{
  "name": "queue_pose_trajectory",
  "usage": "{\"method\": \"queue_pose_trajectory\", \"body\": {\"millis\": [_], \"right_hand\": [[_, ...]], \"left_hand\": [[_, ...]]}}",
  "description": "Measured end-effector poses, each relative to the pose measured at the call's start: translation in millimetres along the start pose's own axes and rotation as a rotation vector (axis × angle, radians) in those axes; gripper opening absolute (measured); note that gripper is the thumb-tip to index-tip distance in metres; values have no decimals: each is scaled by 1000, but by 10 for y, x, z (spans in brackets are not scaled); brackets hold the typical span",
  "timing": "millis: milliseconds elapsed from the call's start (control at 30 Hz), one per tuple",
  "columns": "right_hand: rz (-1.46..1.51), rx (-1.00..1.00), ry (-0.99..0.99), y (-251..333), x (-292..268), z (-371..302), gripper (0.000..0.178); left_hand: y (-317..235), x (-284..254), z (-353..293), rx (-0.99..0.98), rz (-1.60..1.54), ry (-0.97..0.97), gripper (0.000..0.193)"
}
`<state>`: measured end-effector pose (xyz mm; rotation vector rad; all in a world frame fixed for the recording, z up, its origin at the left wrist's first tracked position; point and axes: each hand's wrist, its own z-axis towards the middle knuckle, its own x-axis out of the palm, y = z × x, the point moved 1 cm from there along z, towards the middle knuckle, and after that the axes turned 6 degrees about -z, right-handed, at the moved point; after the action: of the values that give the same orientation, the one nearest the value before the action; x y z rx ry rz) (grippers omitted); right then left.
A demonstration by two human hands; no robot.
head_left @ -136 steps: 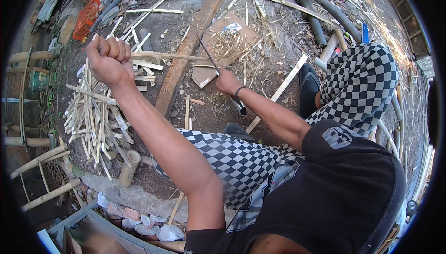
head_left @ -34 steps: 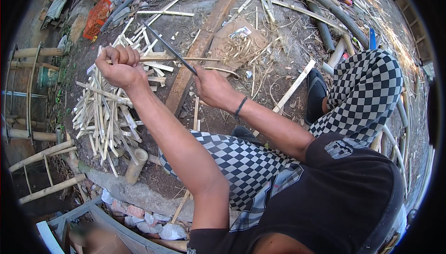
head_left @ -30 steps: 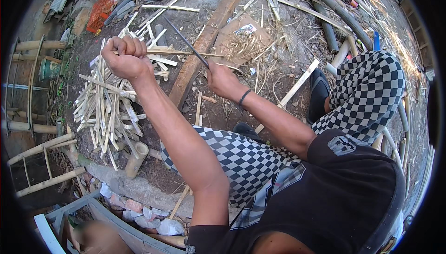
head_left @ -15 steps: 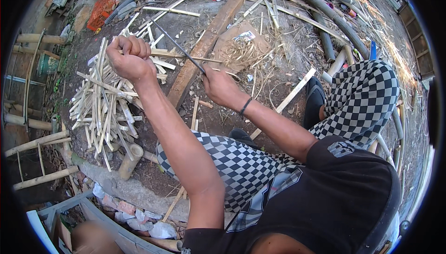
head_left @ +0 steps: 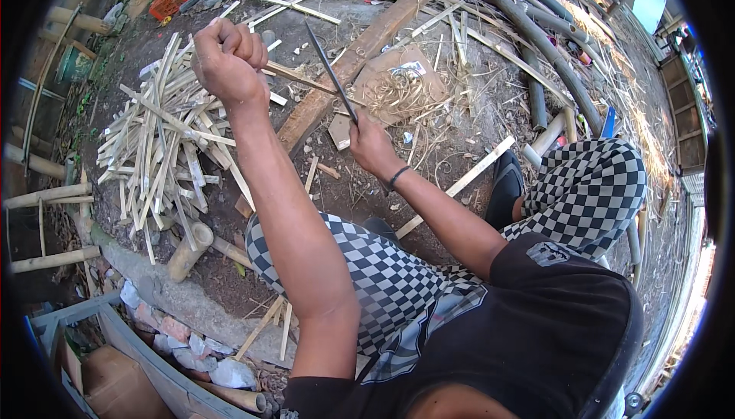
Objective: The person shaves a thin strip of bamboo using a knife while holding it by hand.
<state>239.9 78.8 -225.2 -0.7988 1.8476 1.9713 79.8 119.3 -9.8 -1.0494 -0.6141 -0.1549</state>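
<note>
Left hand (head_left: 230, 64) gripping flat wooden strip (head_left: 300, 77), right hand (head_left: 374, 147) clasping slim dark blade (head_left: 328, 67)

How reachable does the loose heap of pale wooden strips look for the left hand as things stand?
Probably yes: the heap of pale wooden strips lies close beside the left hand with nothing visible between, though that fist grips a thin brown strip and likely needs freeing.

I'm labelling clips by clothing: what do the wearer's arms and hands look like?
The left hand and right hand are gloveless, the right with a thin dark wristband. The black sleeves are short; the right one bears a grey print.
</note>
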Motion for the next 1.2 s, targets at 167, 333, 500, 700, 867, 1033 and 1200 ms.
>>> {"method": "queue_pose_trajectory", "body": {"millis": [167,333,500,700,867,1033,1200], "right_hand": [[-188,122,112,-1130,-17,471,22],[-135,-84,43,-135,-170,125,20],[150,-260,-210,-23,-84,116,19],[-24,-183,-51,83,-136,158,19],[8,-162,-64,138,-155,-18,18],[-112,-158,26,-7,-173,122,18],[69,-243,11,413,-232,-72,21]], "left_hand": [[268,221,41,-37,-75,60,39],[132,89,65,-31,-39,51,40],[163,157,54,-36,-60,142,40],[66,-170,19,-51,-97,54,39],[76,-74,-61,-57,-81,114,39],[80,-241,-31,-35,-144,14,39],[15,-203,-47,-12,-125,44,39]]}}
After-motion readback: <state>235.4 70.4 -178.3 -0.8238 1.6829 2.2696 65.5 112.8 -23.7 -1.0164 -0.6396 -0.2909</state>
